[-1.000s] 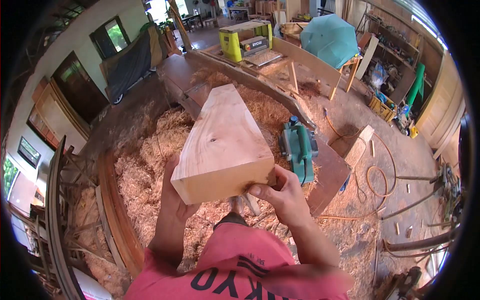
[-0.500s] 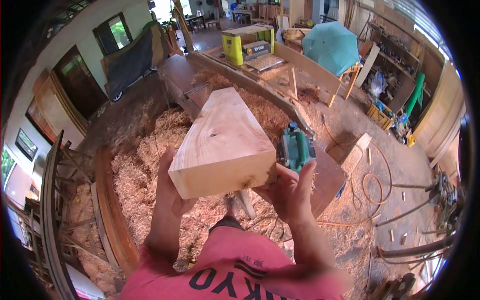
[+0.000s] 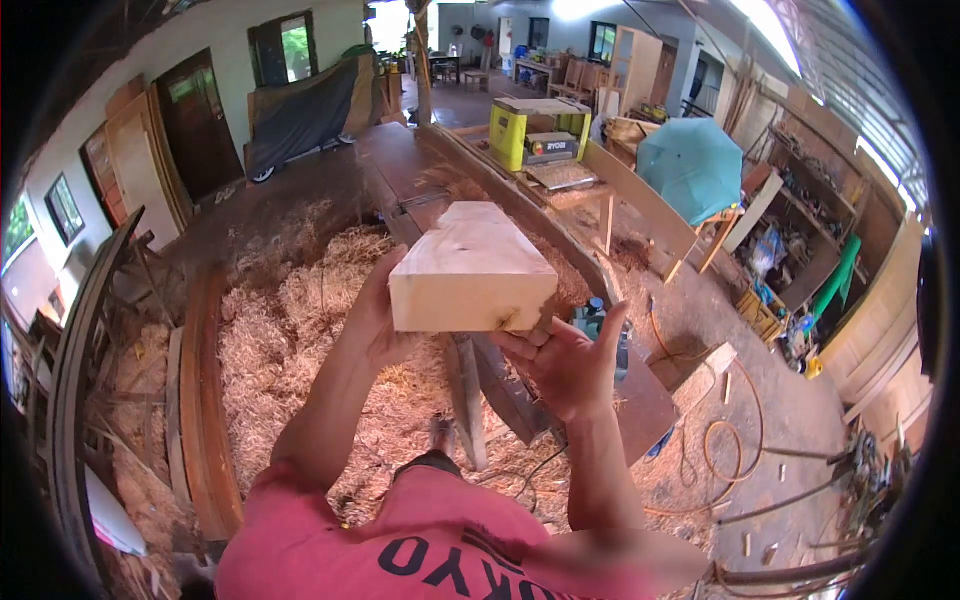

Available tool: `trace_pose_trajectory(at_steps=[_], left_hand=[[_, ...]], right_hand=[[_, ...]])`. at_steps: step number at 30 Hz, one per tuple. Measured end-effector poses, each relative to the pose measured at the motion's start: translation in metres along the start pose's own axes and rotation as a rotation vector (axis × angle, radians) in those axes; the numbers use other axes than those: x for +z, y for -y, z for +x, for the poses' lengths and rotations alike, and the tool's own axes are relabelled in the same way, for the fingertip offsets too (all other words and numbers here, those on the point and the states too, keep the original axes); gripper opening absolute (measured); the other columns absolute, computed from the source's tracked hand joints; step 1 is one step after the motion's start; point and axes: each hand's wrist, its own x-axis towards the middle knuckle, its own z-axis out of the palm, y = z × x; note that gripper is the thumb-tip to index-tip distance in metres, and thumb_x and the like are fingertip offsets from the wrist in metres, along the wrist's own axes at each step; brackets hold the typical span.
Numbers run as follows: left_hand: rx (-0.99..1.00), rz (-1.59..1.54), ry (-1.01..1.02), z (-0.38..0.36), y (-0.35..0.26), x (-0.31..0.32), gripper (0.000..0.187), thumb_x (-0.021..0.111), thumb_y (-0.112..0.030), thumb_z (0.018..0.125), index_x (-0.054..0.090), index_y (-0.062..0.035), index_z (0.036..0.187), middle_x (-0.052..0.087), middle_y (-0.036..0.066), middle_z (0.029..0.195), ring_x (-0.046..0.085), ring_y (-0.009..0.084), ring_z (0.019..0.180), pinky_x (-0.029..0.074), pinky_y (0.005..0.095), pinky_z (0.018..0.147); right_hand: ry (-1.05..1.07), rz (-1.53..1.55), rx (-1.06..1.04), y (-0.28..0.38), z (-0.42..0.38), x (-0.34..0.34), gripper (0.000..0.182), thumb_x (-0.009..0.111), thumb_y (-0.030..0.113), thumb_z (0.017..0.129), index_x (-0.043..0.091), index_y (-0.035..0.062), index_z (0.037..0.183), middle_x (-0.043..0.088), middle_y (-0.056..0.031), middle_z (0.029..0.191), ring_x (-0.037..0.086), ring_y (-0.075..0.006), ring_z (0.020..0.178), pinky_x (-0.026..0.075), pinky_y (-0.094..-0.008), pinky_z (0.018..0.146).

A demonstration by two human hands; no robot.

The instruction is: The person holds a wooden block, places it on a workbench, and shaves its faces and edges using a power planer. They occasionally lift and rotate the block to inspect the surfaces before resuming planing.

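A thick, pale wooden block (image 3: 475, 300) is held up in front of my chest, its end face toward me and its long top running away. My left hand (image 3: 380, 315) grips its left side, with the fingers partly hidden behind the wood. At the lower right edge, my right hand (image 3: 572, 370) bears the block on its fingers, palm turned up and thumb spread away from the wood. Behind the right hand, a green power planer (image 3: 590, 318) sits on the brown workbench (image 3: 645, 405), partly covered by the hand.
Wood shavings (image 3: 300, 340) cover the floor to the left and ahead. A yellow-green RYOBI thickness planer (image 3: 540, 135) stands beyond the bench. A teal umbrella (image 3: 690, 170) is open at the right. An orange hose (image 3: 740, 470) coils on the floor, and long boards (image 3: 205, 400) lie left.
The block has tilted toward level, so less of its top shows, and the hands have risen with it. My view has lifted, showing more of the far room. The right palm has turned further up.
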Motion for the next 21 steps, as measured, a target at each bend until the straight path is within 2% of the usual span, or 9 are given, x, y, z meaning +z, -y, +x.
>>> trace_pose_trajectory(at_steps=[1, 4, 7, 10, 13, 16, 21], left_hand=[[-0.022, 0.009, 0.028, 0.004, -0.002, -0.004, 0.058, 0.054, -0.043, 0.101, 0.051, 0.0024, 0.136, 0.068, 0.018, 0.120, 0.072, 0.0258, 0.100, 0.066, 0.0339, 0.077], [0.024, 0.078, -0.069, 0.016, -0.005, -0.010, 0.058, 0.055, -0.044, 0.100, 0.052, 0.0009, 0.136, 0.068, 0.017, 0.119, 0.072, 0.0252, 0.099, 0.066, 0.0340, 0.075], [0.072, 0.062, -0.109, 0.026, -0.006, -0.005, 0.058, 0.059, -0.042, 0.098, 0.054, 0.0070, 0.129, 0.071, 0.019, 0.110, 0.075, 0.0241, 0.088, 0.068, 0.0350, 0.063], [0.143, 0.131, -0.146, 0.029, -0.007, 0.000, 0.059, 0.060, -0.043, 0.096, 0.055, 0.0050, 0.129, 0.072, 0.017, 0.109, 0.075, 0.0241, 0.087, 0.067, 0.0330, 0.064], [0.110, 0.164, -0.158, 0.034, -0.012, -0.003, 0.058, 0.061, -0.045, 0.095, 0.057, 0.0019, 0.128, 0.072, 0.015, 0.108, 0.075, 0.0242, 0.085, 0.067, 0.0331, 0.063], [0.125, 0.163, -0.274, 0.038, -0.009, 0.003, 0.060, 0.062, -0.049, 0.093, 0.058, -0.0012, 0.129, 0.072, 0.014, 0.109, 0.075, 0.0236, 0.086, 0.066, 0.0336, 0.064], [0.055, 0.235, -0.109, 0.045, -0.016, -0.026, 0.065, 0.063, -0.052, 0.091, 0.056, -0.0025, 0.133, 0.067, 0.015, 0.122, 0.071, 0.0246, 0.102, 0.065, 0.0387, 0.080]], right_hand=[[0.004, -0.024, 0.006, 0.001, 0.005, -0.001, 0.128, 0.023, 0.097, 0.077, 0.044, -0.0103, 0.142, 0.062, -0.0240, 0.132, 0.054, -0.0406, 0.128, 0.023, -0.0521, 0.118], [0.003, -0.057, 0.027, 0.008, 0.018, -0.003, 0.128, 0.025, 0.097, 0.076, 0.041, -0.0097, 0.144, 0.062, -0.0234, 0.131, 0.054, -0.0405, 0.129, 0.025, -0.0520, 0.116], [0.005, -0.017, 0.063, 0.009, 0.030, -0.007, 0.128, 0.026, 0.098, 0.075, 0.040, -0.0093, 0.144, 0.062, -0.0230, 0.131, 0.053, -0.0407, 0.129, 0.024, -0.0524, 0.116], [0.043, -0.002, 0.073, 0.009, 0.040, -0.013, 0.128, 0.026, 0.098, 0.074, 0.040, -0.0089, 0.144, 0.061, -0.0229, 0.130, 0.053, -0.0409, 0.129, 0.023, -0.0528, 0.117], [0.063, 0.001, 0.080, 0.010, 0.047, -0.017, 0.128, 0.026, 0.099, 0.074, 0.040, -0.0083, 0.144, 0.062, -0.0225, 0.129, 0.054, -0.0412, 0.129, 0.022, -0.0527, 0.118], [0.038, 0.007, 0.093, 0.011, 0.051, -0.020, 0.127, 0.026, 0.098, 0.075, 0.040, -0.0071, 0.144, 0.063, -0.0217, 0.128, 0.054, -0.0416, 0.128, 0.024, -0.0521, 0.117], [0.082, -0.004, 0.088, 0.015, 0.053, -0.024, 0.121, 0.028, 0.096, 0.077, 0.042, -0.0044, 0.144, 0.063, -0.0209, 0.128, 0.056, -0.0409, 0.126, 0.027, -0.0521, 0.115]])
